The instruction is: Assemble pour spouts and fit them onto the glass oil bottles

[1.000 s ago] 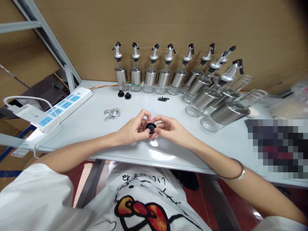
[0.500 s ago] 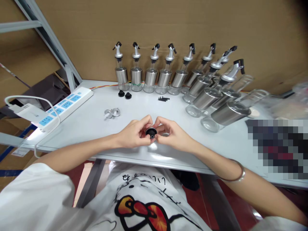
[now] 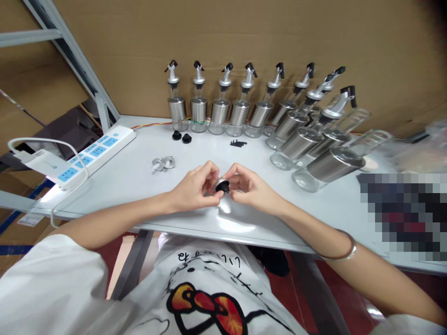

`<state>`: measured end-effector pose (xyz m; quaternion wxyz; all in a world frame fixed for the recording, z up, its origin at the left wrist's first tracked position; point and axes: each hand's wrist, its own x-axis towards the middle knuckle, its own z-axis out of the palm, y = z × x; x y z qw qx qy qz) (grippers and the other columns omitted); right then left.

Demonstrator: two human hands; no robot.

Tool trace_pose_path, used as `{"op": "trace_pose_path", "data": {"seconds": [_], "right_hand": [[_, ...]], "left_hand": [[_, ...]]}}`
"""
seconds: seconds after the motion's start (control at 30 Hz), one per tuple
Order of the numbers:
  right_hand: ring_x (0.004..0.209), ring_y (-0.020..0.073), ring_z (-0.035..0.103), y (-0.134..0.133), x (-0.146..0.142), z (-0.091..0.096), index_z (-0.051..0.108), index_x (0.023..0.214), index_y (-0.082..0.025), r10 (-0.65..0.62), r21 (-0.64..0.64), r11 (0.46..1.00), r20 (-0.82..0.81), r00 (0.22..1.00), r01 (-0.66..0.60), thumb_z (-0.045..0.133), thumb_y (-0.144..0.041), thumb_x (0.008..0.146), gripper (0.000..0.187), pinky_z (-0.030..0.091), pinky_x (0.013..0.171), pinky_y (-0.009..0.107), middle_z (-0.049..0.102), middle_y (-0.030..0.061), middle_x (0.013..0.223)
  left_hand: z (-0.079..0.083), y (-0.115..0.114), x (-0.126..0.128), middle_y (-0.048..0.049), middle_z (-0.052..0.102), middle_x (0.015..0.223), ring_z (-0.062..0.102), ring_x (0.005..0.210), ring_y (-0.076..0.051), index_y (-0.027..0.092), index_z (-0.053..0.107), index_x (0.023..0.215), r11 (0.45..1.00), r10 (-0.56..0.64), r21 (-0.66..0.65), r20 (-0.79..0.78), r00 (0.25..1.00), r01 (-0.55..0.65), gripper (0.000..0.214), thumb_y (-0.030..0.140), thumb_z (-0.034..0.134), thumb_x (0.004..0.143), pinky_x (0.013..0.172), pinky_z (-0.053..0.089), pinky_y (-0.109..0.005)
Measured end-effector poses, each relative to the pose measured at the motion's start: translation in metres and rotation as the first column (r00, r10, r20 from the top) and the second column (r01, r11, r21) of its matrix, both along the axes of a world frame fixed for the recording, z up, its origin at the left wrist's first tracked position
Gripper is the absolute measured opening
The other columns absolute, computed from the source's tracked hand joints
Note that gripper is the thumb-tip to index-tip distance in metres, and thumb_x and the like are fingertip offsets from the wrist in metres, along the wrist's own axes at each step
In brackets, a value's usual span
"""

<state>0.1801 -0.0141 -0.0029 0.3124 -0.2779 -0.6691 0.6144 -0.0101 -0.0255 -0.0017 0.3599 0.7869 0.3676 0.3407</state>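
Note:
Between my two hands, over the front of the table, is a pourer stopper [image 3: 222,186] with a black ribbed plug and a silver rim. It is tilted, its plug facing down and to the right. My left hand [image 3: 197,187] is closed, pinching it from the left with thumb and fingertips. From the other side, my right hand [image 3: 253,190] is closed on its right edge with thumb and index finger. Farther back on the left lie two silver pourer parts [image 3: 163,163], and behind them two black stoppers [image 3: 182,137].
Glass oil bottles with steel sleeves [image 3: 240,113] line the back, several with silver pourers; others crowd the right side. Small black pieces [image 3: 238,144] lie before them. A white power strip [image 3: 94,156] with a plugged-in adapter [image 3: 45,165] and cable is at left.
The stopper has turned in my fingers, so its plug now points more down and right instead of toward me. Both hands have shifted slightly.

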Motion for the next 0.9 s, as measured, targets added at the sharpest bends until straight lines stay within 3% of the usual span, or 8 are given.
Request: {"op": "trace_pose_path", "data": {"seconds": [0.1,0.27,0.37,0.5,0.67,0.73,0.8,0.9], "right_hand": [[0.081,0.0139,0.065,0.005,0.002,-0.001,0.042,0.089,-0.022,0.06,-0.026,0.998,-0.097,0.993,-0.063,0.072,-0.017,0.067,0.037,0.049,0.077,0.031,0.066,-0.0003,0.087],[0.086,0.0151,0.065,0.006,0.004,0.003,0.047,0.087,-0.021,-0.017,-0.036,0.999,-0.095,0.995,0.014,0.077,-0.024,0.069,0.035,0.052,0.08,0.033,0.067,0.0022,0.094],[0.093,0.0162,0.064,0.007,0.007,0.007,0.053,0.088,-0.02,-0.042,-0.013,0.999,-0.1,0.994,0.041,0.077,-0.023,0.069,0.031,0.052,0.083,0.034,0.065,0.0053,0.108],[0.094,0.0172,0.065,0.008,0.009,0.01,0.057,0.096,-0.02,-0.05,0.037,0.998,-0.089,0.995,0.054,0.076,-0.025,0.071,0.032,0.052,0.083,0.033,0.066,0.0049,0.103],[0.095,0.0192,0.065,0.005,0.01,0.009,0.047,0.111,-0.022,-0.098,0.193,0.976,-0.021,0.995,0.101,0.068,-0.033,0.08,0.039,0.051,0.087,0.037,0.067,0.0071,0.105],[0.096,0.02,0.065,0.004,0.011,0.009,0.046,0.113,-0.023,-0.153,0.388,0.914,0.066,0.986,0.116,0.063,-0.033,0.084,0.035,0.05,0.089,0.039,0.067,0.0079,0.107],[0.094,0.0208,0.064,0.005,0.013,0.009,0.049,0.11,-0.023,-0.208,0.596,0.799,0.148,0.967,0.081,0.06,-0.032,0.086,0.028,0.05,0.087,0.038,0.066,0.0081,0.106],[0.086,0.0206,0.065,0.006,0.015,0.01,0.053,0.103,-0.022,-0.261,0.743,0.669,0.204,0.944,0.024,0.055,-0.035,0.089,0.019,0.051,0.079,0.035,0.067,0.0072,0.096]], "left_hand": [[-0.001,0.003,-0.001,0.0073,0.048,0.066,0.047,0.054,-0.008,0.022,0.035,0.089,0.999,0.002,0.036,0.036,0.999,-0.003,0.029,0.03,0.06,0.076,0.052,0.04,-0.021],[-0.006,0.008,-0.005,0.0068,0.046,0.069,0.046,0.056,-0.008,0.023,0.036,0.097,0.977,-0.06,0.209,0.06,0.996,0.046,0.032,0.028,0.062,0.079,0.057,0.041,-0.023],[-0.006,0.01,-0.009,0.0078,0.04,0.069,0.041,0.056,-0.008,0.023,0.033,0.1,0.966,-0.03,0.259,0.108,0.994,0.001,0.031,0.027,0.057,0.081,0.059,0.041,-0.024],[-0.001,0.013,-0.011,0.0035,0.047,0.079,0.048,0.068,-0.011,0.022,0.038,0.104,0.973,0.087,0.204,0.099,0.991,-0.106,0.03,0.033,0.056,0.083,0.068,0.044,-0.027],[0.005,0.017,-0.01,-0.0013,0.057,0.085,0.053,0.073,-0.012,0.018,0.051,0.092,0.997,0.015,0.076,0.008,1.0,-0.015,0.021,0.039,0.05,0.089,0.069,0.043,-0.026],[0.006,0.017,-0.011,0.0001,0.057,0.08,0.052,0.071,-0.012,0.018,0.051,0.092,1.0,0.008,0.022,-0.002,1.0,-0.008,0.023,0.04,0.05,0.09,0.067,0.041,-0.025],[0.006,0.016,-0.011,0.0021,0.053,0.074,0.048,0.066,-0.011,0.018,0.05,0.089,0.999,-0.01,-0.048,-0.009,1.0,0.01,0.025,0.043,0.05,0.089,0.062,0.038,-0.024],[0.005,0.013,-0.011,0.0049,0.045,0.062,0.041,0.056,-0.009,0.017,0.048,0.078,0.976,-0.078,-0.201,0.029,0.997,0.082,0.034,0.047,0.042,0.092,0.055,0.033,-0.023]]}}
